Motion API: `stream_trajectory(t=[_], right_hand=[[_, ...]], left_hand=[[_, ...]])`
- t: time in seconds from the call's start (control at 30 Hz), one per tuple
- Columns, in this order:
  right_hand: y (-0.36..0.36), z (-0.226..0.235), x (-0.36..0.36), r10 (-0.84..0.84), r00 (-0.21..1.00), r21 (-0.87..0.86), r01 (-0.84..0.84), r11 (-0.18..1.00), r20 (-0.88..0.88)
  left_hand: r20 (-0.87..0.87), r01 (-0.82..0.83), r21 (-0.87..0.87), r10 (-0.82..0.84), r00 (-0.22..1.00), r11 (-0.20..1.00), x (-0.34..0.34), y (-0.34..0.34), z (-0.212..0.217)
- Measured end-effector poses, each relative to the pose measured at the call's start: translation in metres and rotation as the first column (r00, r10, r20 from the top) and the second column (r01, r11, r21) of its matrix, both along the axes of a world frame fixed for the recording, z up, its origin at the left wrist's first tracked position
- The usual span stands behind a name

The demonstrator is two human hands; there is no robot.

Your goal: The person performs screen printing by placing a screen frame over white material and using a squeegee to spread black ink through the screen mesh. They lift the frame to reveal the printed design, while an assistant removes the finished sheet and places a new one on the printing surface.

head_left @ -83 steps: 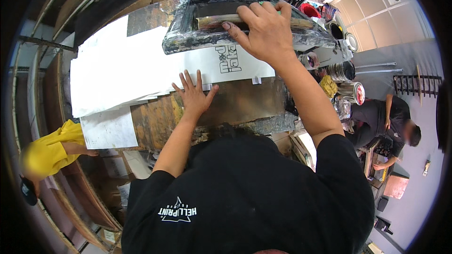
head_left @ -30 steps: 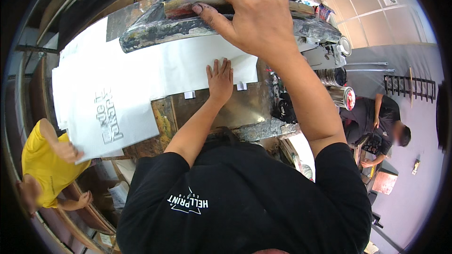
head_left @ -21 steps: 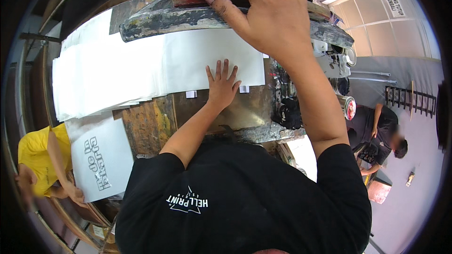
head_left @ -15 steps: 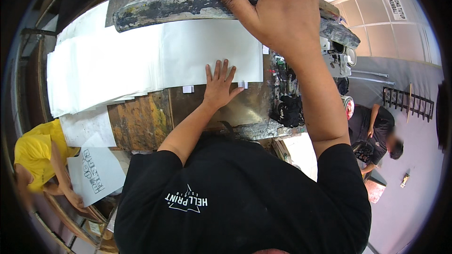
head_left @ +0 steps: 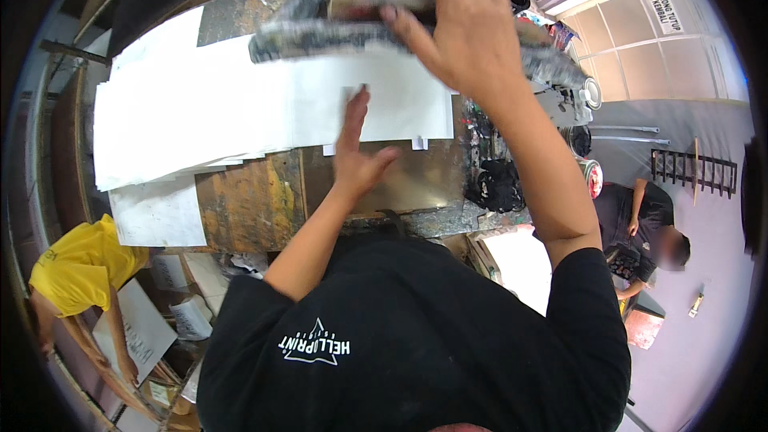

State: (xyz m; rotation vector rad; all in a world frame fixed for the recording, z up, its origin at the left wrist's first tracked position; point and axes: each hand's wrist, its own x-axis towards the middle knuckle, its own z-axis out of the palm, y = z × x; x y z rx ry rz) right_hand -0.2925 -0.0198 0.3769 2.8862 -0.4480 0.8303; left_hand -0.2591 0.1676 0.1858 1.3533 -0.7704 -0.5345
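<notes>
My right hand point(head_left: 476, 40) is up at the far side of the table, thumb along the wooden bar of what looks like a squeegee point(head_left: 360, 4); its other fingers are partly hidden or blurred. Just below the bar, a paint-smeared screen frame point(head_left: 312, 42) is smeared by motion and hangs over the far part of a white sheet point(head_left: 408, 116). My left hand point(head_left: 358, 152) is open, thumb apart from the fingers, over the sheet's near edge and holding nothing. A small white tab point(head_left: 420, 144) sits at that edge.
A fanned pile of white paper point(head_left: 184, 104) covers the table's left part. Paint cans point(head_left: 592, 178) and a dark cloth point(head_left: 500, 188) stand at the right. A person in yellow point(head_left: 84, 264) handles a printed sheet at left; another in black point(head_left: 632, 224) is at right.
The screen frame and my right hand have dropped away from the camera together. My left hand has lifted from lying flat on the sheet. The person in yellow has lowered the printed sheet.
</notes>
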Motion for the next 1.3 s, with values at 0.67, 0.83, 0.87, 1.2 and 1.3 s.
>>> stream_trajectory(t=[0.67,0.83,0.87,1.2,1.3], right_hand=[[-0.121,-0.292,0.117,0.085,0.956,0.131,-0.049,0.990,-0.282],[-0.100,-0.305,0.100,0.069,0.936,0.247,0.019,0.969,-0.345],[-0.090,-0.308,0.088,0.080,0.934,0.250,0.011,0.968,-0.349],[0.044,-0.289,-0.049,0.183,0.906,0.337,-0.049,0.940,-0.381],[0.081,-0.286,-0.084,0.203,0.886,0.369,-0.040,0.929,-0.416]], left_hand=[[-0.909,-0.092,0.400,0.407,0.085,0.912,0.006,0.109,-0.092],[-0.883,-0.050,0.453,0.456,0.112,0.890,0.010,0.104,-0.092],[-0.883,-0.041,0.453,0.454,0.122,0.891,0.010,0.104,-0.091],[-0.899,-0.039,0.415,0.416,0.137,0.909,0.009,0.113,-0.107],[-0.907,-0.057,0.397,0.401,0.125,0.916,0.008,0.113,-0.109]])
